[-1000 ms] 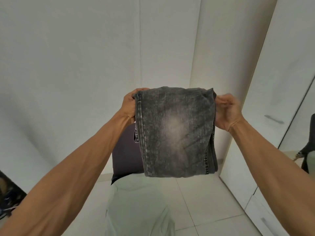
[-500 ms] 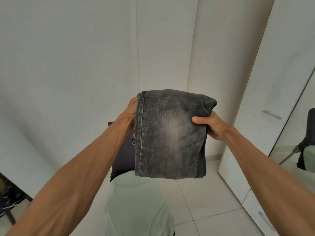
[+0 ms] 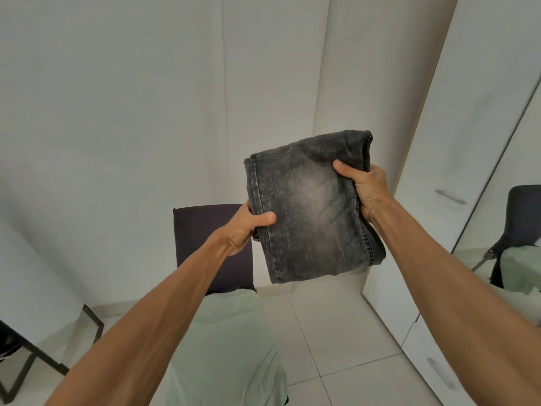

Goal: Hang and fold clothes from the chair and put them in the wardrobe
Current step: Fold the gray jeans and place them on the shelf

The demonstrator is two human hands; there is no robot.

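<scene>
Folded grey acid-washed denim jeans (image 3: 310,209) held mid-air, no label readable. Left hand (image 3: 244,227) grips edge at 8 o'clock; right hand (image 3: 364,187) grips at 2 o'clock. Dark fabric chair (image 3: 205,230) below, at 7 o'clock.

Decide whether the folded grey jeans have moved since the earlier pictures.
Yes. The folded grey jeans have shifted right and tilted: they covered part of the dark chair back before, and now sit beside it, nearer the white wardrobe.
</scene>
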